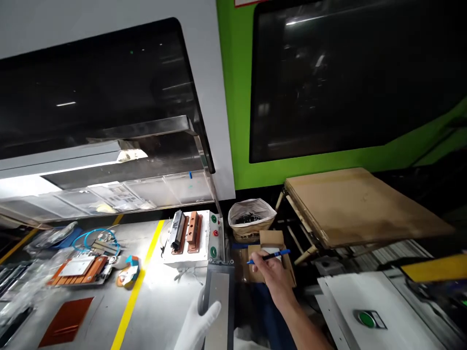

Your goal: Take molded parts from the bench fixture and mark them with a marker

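My left hand, in a white glove, grips the left edge of a long flat panel with a grey face and a dark frame. The thumb lies over the panel's face, while the other fingers are partly hidden along its edge. My bare right hand holds a blue marker pen pinched between thumb and fingers. The pen points left, apart from the panel. Beyond the panel stands a white fixture carrying a black block, a brown block and several buttons.
Open cardboard boxes and a lined bin of dark pieces stand beyond my right hand. A board-topped table and a white cabinet with a green button are to the right. On the metal bench lie an orange-brown sheet and blue tubing.
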`<action>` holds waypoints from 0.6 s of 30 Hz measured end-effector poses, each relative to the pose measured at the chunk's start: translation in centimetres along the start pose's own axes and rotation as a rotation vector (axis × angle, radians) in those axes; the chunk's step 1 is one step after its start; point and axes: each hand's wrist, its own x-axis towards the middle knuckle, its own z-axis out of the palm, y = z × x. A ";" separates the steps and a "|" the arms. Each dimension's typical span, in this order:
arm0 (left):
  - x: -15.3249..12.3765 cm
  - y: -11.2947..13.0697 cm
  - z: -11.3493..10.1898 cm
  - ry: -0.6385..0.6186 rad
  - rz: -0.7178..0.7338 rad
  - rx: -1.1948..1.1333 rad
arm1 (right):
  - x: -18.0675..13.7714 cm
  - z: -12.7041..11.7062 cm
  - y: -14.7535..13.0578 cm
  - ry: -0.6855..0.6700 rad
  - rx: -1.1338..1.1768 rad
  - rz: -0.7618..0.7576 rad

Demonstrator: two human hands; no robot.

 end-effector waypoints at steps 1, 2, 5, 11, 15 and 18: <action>-0.7 0.0 0.2 -0.038 0.009 0.013 | -0.6 -0.1 -0.2 -0.008 -0.003 -0.008; -1.5 0.1 0.3 -0.076 0.020 0.023 | -1.2 -0.3 -0.3 -0.015 -0.003 -0.011; -3.3 0.1 0.7 -0.144 0.037 0.065 | -2.9 -0.5 -0.3 -0.033 -0.018 -0.013; -5.5 -0.3 1.8 -0.214 0.086 0.059 | -5.4 -1.1 -0.3 -0.056 -0.074 -0.066; -6.4 -0.4 2.2 -0.188 0.106 -0.002 | -6.4 -1.8 -0.2 0.048 -0.087 -0.084; -6.7 -0.6 2.0 -0.193 0.132 -0.013 | -6.9 -1.7 -0.7 0.071 -0.105 -0.093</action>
